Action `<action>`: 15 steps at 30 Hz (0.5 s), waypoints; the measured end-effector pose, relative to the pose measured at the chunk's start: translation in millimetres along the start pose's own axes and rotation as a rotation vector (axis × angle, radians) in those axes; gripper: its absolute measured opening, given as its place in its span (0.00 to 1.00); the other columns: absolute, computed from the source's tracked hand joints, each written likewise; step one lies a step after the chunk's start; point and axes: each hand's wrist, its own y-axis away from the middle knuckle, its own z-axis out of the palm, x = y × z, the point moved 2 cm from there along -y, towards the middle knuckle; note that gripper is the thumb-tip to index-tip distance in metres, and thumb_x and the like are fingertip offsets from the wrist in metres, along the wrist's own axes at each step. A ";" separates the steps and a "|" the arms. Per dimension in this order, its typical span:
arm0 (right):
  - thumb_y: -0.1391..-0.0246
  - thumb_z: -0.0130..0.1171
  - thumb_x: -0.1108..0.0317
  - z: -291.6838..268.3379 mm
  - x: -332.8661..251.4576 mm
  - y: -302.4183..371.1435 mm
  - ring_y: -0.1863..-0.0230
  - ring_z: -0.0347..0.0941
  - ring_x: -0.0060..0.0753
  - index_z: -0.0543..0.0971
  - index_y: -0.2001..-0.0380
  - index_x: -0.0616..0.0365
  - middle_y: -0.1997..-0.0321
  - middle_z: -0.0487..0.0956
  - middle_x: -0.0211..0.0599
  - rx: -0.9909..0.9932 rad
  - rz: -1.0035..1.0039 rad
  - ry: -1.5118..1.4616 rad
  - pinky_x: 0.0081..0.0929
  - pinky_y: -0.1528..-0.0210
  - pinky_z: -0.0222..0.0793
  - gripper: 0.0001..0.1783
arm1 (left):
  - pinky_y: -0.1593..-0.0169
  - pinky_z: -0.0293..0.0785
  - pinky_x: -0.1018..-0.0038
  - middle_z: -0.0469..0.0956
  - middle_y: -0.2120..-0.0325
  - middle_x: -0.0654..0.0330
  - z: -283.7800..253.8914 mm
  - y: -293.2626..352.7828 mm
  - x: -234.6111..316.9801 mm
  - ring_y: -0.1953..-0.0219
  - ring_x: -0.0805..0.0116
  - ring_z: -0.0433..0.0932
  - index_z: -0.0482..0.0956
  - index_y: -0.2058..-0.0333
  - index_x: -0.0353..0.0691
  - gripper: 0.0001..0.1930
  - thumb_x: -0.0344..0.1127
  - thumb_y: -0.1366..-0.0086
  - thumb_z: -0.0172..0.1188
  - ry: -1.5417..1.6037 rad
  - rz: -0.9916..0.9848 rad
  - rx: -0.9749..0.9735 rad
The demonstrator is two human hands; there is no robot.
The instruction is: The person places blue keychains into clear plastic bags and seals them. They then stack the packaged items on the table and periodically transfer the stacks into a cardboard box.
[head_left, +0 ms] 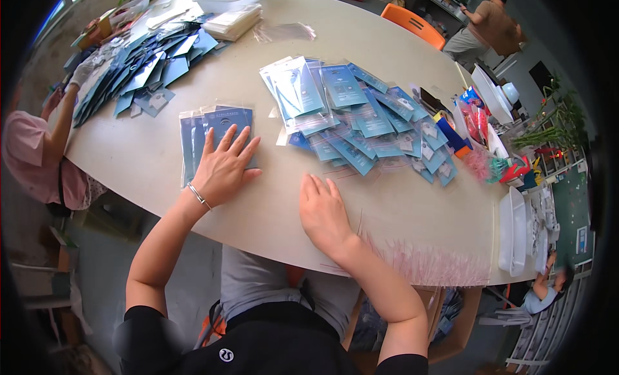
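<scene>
Left hand (224, 162) lies palm down, fingers spread, on a small stack of blue sleeved cards (197, 138) at the near side of the table (284, 197). Right hand (324, 214) rests over bare tabletop, fingers together and slightly bent; its underside is hidden, so cannot tell whether it grips anything. The cards look light and fairly stiff, the clear plastic sleeves glossy and probably slippery (I'd expect them to slide over one another). Best hold, I judge: thumb and fingers on opposite side edges, kept square, without creasing the plastic. Counts: two bare hands, one bracelet (199, 197) on the left wrist, one small stack showing at least three overlapping cards, one larger heap of sleeved cards (367, 120) beyond the right hand, one pile of blue cards (151, 62) at far left, one orange chair (412, 25). Heap, pile and pinkish strands (429, 262) overlap too much to count singly.
</scene>
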 end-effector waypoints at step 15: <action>0.51 0.55 0.78 -37.3 -25.3 55.3 0.46 0.73 0.48 0.76 0.53 0.71 0.49 0.76 0.50 0.098 0.120 -0.366 0.40 0.43 0.69 0.19 | 0.29 0.46 0.50 0.51 0.29 0.45 28.8 -15.0 70.9 0.28 0.44 0.50 0.53 0.30 0.42 0.38 0.59 0.30 0.46 0.178 0.225 0.070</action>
